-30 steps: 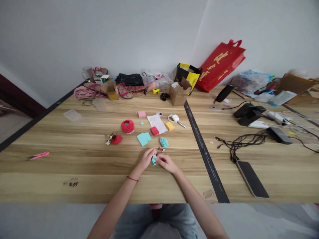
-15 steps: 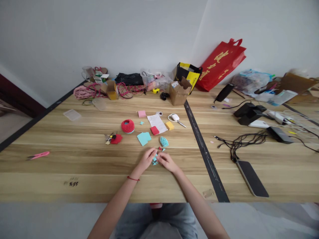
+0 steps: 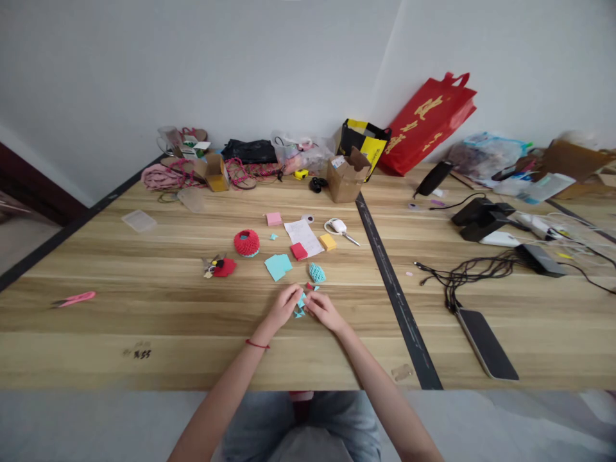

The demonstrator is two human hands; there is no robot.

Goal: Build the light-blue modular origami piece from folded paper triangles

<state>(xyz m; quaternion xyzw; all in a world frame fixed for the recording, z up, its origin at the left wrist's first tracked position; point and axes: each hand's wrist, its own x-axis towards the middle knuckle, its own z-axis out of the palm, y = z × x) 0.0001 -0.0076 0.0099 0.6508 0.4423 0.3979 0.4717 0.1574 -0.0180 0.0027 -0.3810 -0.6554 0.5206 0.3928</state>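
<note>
Between my left hand [image 3: 285,304] and my right hand [image 3: 323,310] is a small blue folded paper piece [image 3: 301,299], pinched by the fingers of both. Just below the fingertips, several blue folded paper pieces [image 3: 299,314] lie on the table. A blue model of interlocked paper [image 3: 317,273] stands beyond my right hand, with a small red piece [image 3: 309,286] in front of it. Farther off are a stack of blue paper sheets [image 3: 278,267] and a round red paper model [image 3: 247,243] with an opening on top.
Red paper squares [image 3: 298,251] rest on a white printed sheet [image 3: 308,234], beside yellow squares [image 3: 328,242] and scissors [image 3: 347,235]. A pink thread snipper [image 3: 74,299] lies far left. A cardboard box [image 3: 347,176] stands at the back; black cables [image 3: 457,276] and a dark flat device [image 3: 487,344] lie right.
The fingers of both hands have shifted slightly, and more of the blue paper piece shows between them. The things on the table have stayed where they were.
</note>
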